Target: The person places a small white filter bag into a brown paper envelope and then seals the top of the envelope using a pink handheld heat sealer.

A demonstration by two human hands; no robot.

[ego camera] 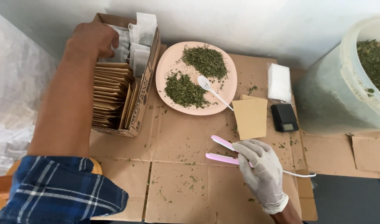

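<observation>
At far left a plaid sleeve [57,191] covers the upper part of the left arm, which reaches up to the box [138,120], an open cardboard carton standing on the tabletop [177,182]. The left hand [93,39] is bare and curled over the far end of the box, its fingers closed among the white sachets [136,41] stacked there; whether it pinches one cannot be told. The near part of the box is filled with brown envelopes [109,93] standing on edge.

Just right of the box lies a pink plate [169,66] with two heaps of dried green herbs [204,61], one at the back and one nearer the front. A white spoon [213,91] rests in the plate, its handle over the rim toward the right.

Right of the plate lie two flat brown pouches [250,118], one on the other. Below them the right hand [260,170], in a white glove, is closed on a pink sealer [223,151] whose two arms stand apart, pointing left; a white cord [300,174] trails off to the right.

Farther right are a packet of white bags [279,82], a small black scale [284,117], and a large translucent tub [347,95] holding more herbs.
</observation>
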